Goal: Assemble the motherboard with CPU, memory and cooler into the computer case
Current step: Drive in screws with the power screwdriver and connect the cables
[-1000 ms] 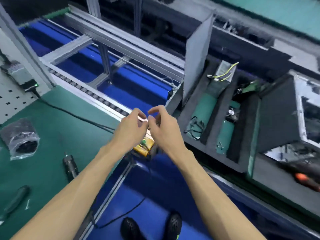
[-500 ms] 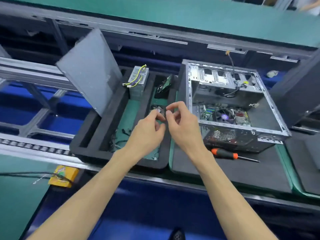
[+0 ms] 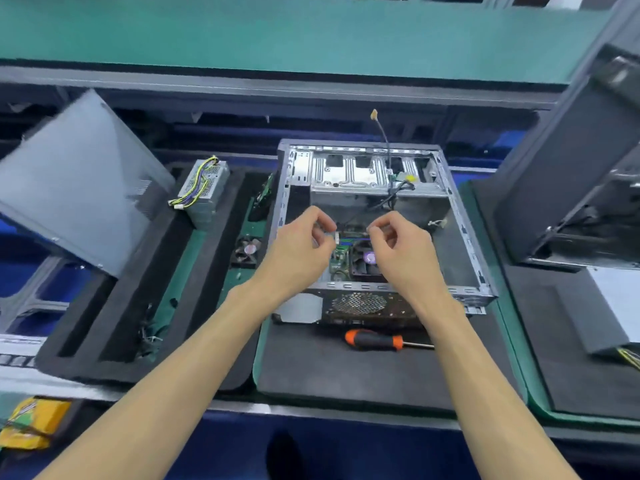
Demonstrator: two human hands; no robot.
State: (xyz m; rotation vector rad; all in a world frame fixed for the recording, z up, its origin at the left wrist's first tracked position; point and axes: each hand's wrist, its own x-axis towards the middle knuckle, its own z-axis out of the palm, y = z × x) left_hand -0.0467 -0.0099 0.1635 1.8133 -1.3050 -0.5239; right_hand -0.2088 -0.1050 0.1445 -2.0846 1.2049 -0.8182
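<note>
Open grey metal computer case (image 3: 464,237) lies on its side on a black foam mat (image 3: 346,372), mid-desk near the front edge. Green motherboard with black cooler fan (image 3: 362,259) sits inside on the case floor, directly under both hands. Left hand (image 3: 301,245) pinches something small and pale; can't tell what. Right hand (image 3: 401,247) has curled fingers pinched at the tips; whether they hold anything is unclear. Orange-and-black screwdriver (image 3: 377,340) lies on the mat in front of the case. Grey power supply with yellow wires (image 3: 204,188) stands in the black foam tray (image 3: 104,341) left of it.
</note>
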